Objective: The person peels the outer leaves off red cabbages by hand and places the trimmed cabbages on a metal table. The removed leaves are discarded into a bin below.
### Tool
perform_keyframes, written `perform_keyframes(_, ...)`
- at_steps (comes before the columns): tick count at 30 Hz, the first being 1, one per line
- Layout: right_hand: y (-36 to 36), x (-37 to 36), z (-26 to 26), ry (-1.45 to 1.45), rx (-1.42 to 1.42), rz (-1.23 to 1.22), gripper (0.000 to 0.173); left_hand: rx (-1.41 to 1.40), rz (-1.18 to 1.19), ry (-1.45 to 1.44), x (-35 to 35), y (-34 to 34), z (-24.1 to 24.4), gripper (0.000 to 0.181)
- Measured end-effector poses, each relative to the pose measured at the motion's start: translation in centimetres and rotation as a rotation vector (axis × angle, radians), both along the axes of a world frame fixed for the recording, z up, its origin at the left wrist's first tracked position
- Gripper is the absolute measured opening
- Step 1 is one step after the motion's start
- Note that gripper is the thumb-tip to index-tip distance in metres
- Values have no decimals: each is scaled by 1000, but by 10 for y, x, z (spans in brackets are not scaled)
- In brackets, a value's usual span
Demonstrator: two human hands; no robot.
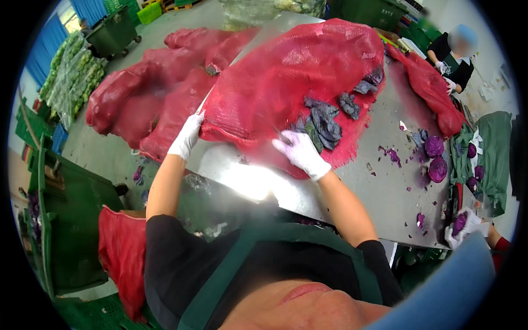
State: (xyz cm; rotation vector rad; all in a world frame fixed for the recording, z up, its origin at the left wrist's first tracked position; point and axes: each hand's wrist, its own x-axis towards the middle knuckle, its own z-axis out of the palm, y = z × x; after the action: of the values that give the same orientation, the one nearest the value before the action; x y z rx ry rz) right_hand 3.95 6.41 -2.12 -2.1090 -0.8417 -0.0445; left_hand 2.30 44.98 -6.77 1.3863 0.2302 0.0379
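Note:
A large red mesh sack (280,78) lies on the metal table (371,194) before me, its near right side open. Dark purple cabbage leaves (324,121) lie at that opening. My left hand (187,134), in a white glove, grips the sack's left corner. My right hand (303,152), gloved too, is closed around a small dark tool, perhaps a knife, over the sack's near edge; its blade is blurred. To the right, trimmed red cabbages (434,146) rest on the table among purple leaf scraps.
More filled red sacks (165,82) lie at the left. A green wheeled bin (74,222) stands at my left. A co-worker (453,57) stands at the far right; another person's gloved hand (464,227) holds a red cabbage at the near right. Another red sack (429,88) lies across the table.

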Motion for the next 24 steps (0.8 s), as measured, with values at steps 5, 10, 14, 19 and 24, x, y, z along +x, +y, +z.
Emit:
perform_keyframes(5, -81, -36, 63, 434, 159, -250, 29, -26, -97, -150, 6, -63, 79, 36)
perform_keyframes(10, -143, -63, 79, 484, 281, -536, 22, -108, -170, -413, 21, -166, 200, 33)
perform_keyframes(14, -155, -81, 109, 112, 170, -505, 23, -229, -244, -694, 25, -206, 288, 19)
perform_keyframes(19, -138, -94, 142, 40, 155, -389, 19, -212, -45, -977, 50, -156, 335, 30)
perform_keyframes(24, -206, -61, 100, -492, 192, -988, 24, -297, 70, -875, 66, -34, 293, 36)
